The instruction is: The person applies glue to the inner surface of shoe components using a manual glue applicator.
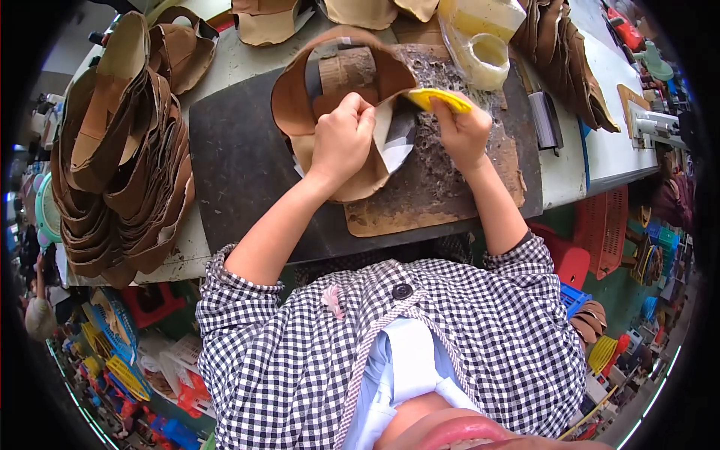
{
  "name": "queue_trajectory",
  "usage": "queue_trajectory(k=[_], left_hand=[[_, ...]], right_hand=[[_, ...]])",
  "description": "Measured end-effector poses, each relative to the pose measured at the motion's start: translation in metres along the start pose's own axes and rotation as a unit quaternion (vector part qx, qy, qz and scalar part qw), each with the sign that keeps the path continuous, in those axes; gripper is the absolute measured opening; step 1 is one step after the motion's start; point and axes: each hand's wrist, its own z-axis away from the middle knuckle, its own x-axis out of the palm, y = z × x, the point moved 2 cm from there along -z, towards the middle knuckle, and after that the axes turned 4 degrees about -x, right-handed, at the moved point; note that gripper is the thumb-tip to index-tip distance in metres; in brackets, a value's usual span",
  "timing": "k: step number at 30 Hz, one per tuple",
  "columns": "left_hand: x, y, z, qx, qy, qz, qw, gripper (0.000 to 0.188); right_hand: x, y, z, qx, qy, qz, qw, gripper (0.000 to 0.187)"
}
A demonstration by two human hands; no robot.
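Observation:
A brown shoe upper (291, 101) with a pale lining stands curved in an open loop over the black work mat. My left hand (345, 142) is closed, pinching the upper's edge between thumb and fingers. In my right hand (461, 131) is a bright yellow, flat tool (439, 99), gripped between thumb and fingers. Its tip meets the upper's edge, but its exact kind is not clear. Beneath the upper lies a worn, glue-stained cardboard sheet (405, 214). Just beyond my right hand stands a cloudy plastic glue container (487, 64) with a round opening.
Stacked brown shoe uppers (142, 217) fill the table's left side, and another bundle (566, 60) lies at the far right. Several beige pieces (266, 22) line the back edge. A dark notebook-like block (545, 120) sits right of the mat (232, 142). Red crates (600, 232) stand below the table.

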Motion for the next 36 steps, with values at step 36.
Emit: queue_trajectory(k=[36], left_hand=[[-0.32,0.028,-0.017,-0.022,0.192,-0.408,0.892,0.039]], right_hand=[[-0.052,0.005,0.001,0.3,0.126,-0.317,0.891,0.014]])
